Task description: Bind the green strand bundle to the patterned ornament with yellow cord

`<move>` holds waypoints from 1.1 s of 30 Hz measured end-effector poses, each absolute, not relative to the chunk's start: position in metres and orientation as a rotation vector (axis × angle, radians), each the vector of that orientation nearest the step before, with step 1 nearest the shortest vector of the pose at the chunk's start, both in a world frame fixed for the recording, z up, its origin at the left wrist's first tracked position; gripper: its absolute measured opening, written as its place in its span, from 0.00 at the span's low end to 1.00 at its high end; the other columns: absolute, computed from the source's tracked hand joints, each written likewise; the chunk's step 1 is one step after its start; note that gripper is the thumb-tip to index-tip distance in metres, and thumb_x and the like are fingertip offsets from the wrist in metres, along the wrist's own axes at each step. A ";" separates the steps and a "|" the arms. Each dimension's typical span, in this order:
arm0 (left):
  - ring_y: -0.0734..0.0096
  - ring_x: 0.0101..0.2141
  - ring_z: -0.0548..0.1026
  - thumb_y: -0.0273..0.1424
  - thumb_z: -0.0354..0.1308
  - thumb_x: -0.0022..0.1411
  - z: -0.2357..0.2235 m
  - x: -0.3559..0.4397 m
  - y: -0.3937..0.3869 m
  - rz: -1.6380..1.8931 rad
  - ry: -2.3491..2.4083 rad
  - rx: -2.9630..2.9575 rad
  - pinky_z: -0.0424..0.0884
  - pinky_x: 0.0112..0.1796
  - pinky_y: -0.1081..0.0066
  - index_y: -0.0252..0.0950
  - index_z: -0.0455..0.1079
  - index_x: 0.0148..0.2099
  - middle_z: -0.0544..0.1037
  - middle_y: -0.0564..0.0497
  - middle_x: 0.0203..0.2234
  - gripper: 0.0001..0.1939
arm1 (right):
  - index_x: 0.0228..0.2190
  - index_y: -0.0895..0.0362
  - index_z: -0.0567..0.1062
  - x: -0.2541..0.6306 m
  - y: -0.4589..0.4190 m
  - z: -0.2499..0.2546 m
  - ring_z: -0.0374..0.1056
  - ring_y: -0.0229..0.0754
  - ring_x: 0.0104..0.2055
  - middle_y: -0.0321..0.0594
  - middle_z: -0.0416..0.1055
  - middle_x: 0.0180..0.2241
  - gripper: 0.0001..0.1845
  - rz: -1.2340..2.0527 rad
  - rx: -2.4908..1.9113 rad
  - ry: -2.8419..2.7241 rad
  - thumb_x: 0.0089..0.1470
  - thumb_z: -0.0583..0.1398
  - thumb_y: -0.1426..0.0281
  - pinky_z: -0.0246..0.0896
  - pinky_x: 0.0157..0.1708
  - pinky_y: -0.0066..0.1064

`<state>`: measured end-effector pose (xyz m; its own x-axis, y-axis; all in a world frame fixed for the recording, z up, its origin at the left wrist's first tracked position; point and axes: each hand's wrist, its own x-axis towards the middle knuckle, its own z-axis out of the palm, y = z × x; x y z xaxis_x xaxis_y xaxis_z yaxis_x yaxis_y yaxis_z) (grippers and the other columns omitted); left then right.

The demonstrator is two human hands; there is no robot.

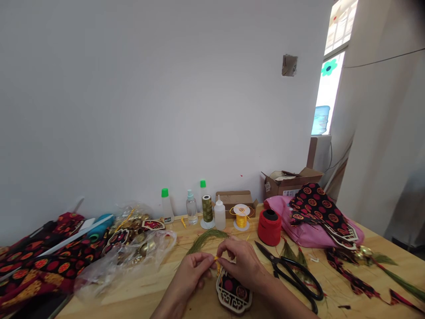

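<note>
My left hand and my right hand meet over the front of the table, fingertips pinched on a yellow cord. The cord runs to the top of a wooden fretwork pendant with dark, red-patterned fabric set in it. My right hand partly covers the pendant, which lies beneath it. Behind my hands curves a bundle of olive-green threads. To the right lie black-handled scissors, their blades pointing away to the upper left.
A spool of yellow cord, a red thread cone, a green thread cone and several bottles stand along the wall. Patterned fabric and a plastic bag of brass bells lie left. A pink bag and green tassels are right.
</note>
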<state>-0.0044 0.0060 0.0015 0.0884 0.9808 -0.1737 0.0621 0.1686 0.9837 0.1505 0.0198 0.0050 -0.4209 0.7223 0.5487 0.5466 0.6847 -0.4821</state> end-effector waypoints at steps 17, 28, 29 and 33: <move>0.74 0.20 0.66 0.37 0.56 0.43 -0.001 -0.003 0.009 1.151 1.333 1.450 0.61 0.23 0.75 0.31 0.72 0.23 0.75 0.51 0.18 0.12 | 0.26 0.56 0.73 0.148 0.024 0.001 0.62 0.34 0.26 0.35 0.70 0.24 0.08 0.285 -0.833 -2.151 0.43 0.55 0.77 0.53 0.26 0.23; 0.79 0.15 0.59 0.40 0.55 0.44 -0.009 -0.005 0.009 1.132 1.371 1.394 0.55 0.15 0.78 0.31 0.71 0.27 0.67 0.56 0.13 0.15 | 0.26 0.56 0.74 0.147 0.023 0.003 0.62 0.35 0.25 0.36 0.71 0.24 0.09 0.288 -0.866 -2.153 0.43 0.55 0.77 0.54 0.25 0.24; 0.79 0.14 0.59 0.39 0.55 0.44 -0.009 -0.005 0.009 1.133 1.370 1.398 0.54 0.14 0.79 0.31 0.71 0.27 0.67 0.55 0.13 0.15 | 0.26 0.56 0.73 0.147 0.023 0.003 0.62 0.35 0.25 0.36 0.71 0.24 0.09 0.289 -0.864 -2.148 0.43 0.55 0.77 0.54 0.25 0.24; 0.75 0.19 0.66 0.36 0.55 0.46 -0.006 -0.005 0.008 1.135 1.316 1.407 0.60 0.18 0.77 0.31 0.69 0.36 0.74 0.51 0.20 0.16 | 0.26 0.55 0.73 0.147 0.023 0.001 0.62 0.35 0.25 0.35 0.70 0.24 0.09 0.308 -0.868 -2.142 0.42 0.55 0.78 0.54 0.26 0.24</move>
